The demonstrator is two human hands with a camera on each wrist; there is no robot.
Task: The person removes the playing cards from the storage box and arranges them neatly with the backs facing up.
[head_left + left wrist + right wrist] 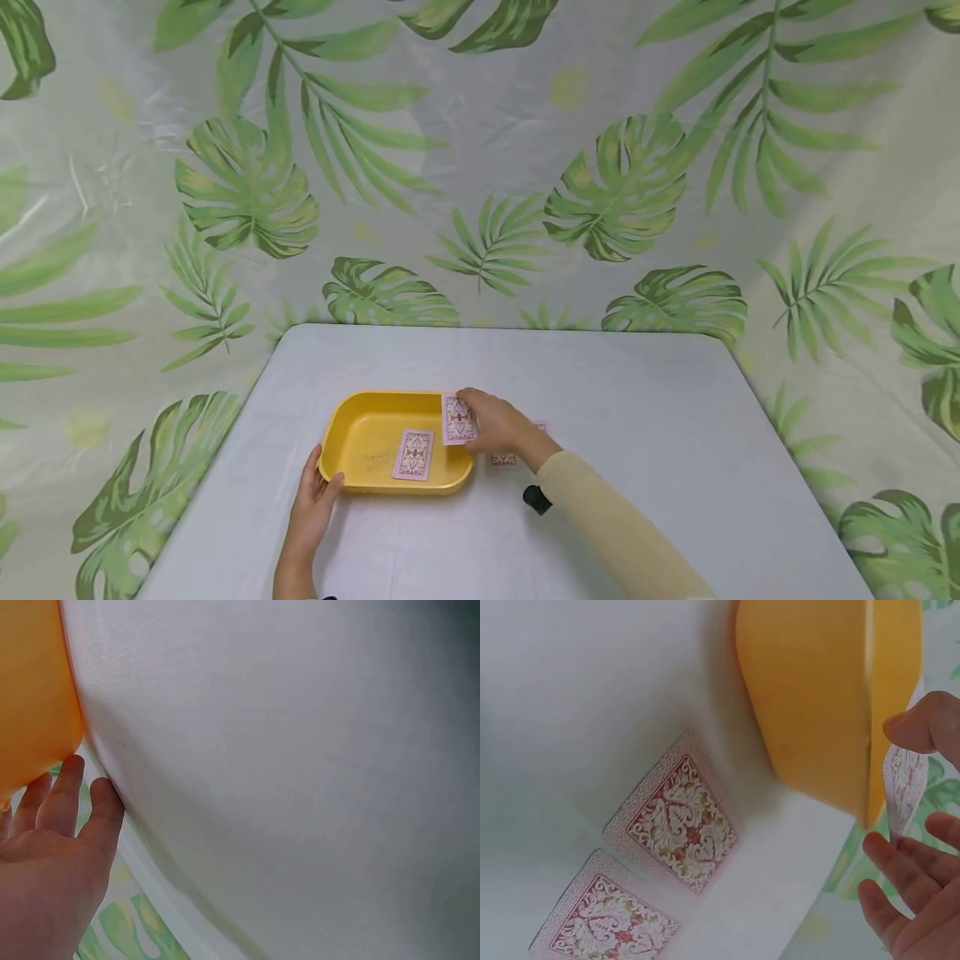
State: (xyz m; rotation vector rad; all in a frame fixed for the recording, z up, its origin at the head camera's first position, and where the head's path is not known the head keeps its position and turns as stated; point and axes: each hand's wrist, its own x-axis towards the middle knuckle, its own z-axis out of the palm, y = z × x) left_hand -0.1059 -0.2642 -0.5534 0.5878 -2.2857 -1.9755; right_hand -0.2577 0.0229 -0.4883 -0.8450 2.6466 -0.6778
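Observation:
A yellow plastic tray (pixel 352 483) with raised walls sits on the table, and its wall fills the upper left of the left wrist view. My left hand (pixel 311 504) grips its near left corner, thumb at the front rim and fingers along the side. One playing card (pixel 413 455) lies back up inside the tray. Over the tray's right end, my right hand (pixel 502 425) pinches another playing card (pixel 906 780) between thumb and fingertips. Two more patterned cards (pixel 681 817) lie on the table beside the tray, mostly hidden by the right hand in the head view.
A white cloth covers the table (pixel 600 375). Behind it hangs a leaf-patterned curtain (pixel 510 150). Under the right forearm shows a small black object (pixel 536 500), perhaps part of the wrist camera.

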